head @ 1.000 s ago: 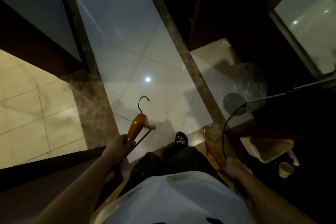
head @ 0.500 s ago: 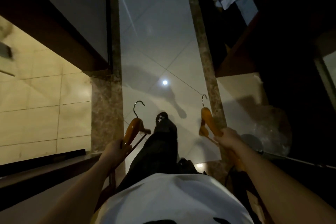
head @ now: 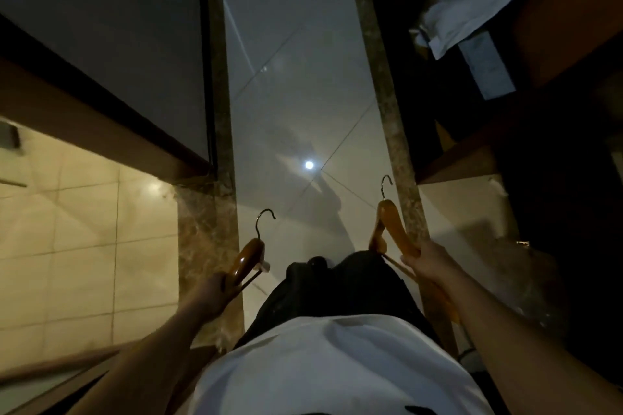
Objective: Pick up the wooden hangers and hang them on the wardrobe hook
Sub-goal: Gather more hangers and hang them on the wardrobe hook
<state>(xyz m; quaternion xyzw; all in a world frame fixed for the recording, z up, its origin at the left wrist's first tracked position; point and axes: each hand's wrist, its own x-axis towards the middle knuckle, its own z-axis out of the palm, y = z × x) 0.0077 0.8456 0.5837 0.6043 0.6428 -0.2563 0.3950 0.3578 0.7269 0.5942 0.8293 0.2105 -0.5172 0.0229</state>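
I carry two orange-brown wooden hangers with metal hooks, one in each hand, low in front of my body. My left hand (head: 215,290) grips the left wooden hanger (head: 247,258) by one arm, its hook pointing up and forward. My right hand (head: 426,263) grips the right wooden hanger (head: 392,229) the same way, held slightly higher. No wardrobe hook is visible. Dark wooden furniture, perhaps the wardrobe (head: 505,131), stands at the right.
A glossy pale tiled floor (head: 296,118) runs ahead as a narrow corridor between brown marble strips. A dark wall panel (head: 111,54) and a lit beige tiled room (head: 67,246) lie to the left. White cloth (head: 468,7) hangs at the upper right.
My right hand has lifted its hanger from down by my hip to beside the left one. The view has swung from the bin and cable corner to straight down the corridor.
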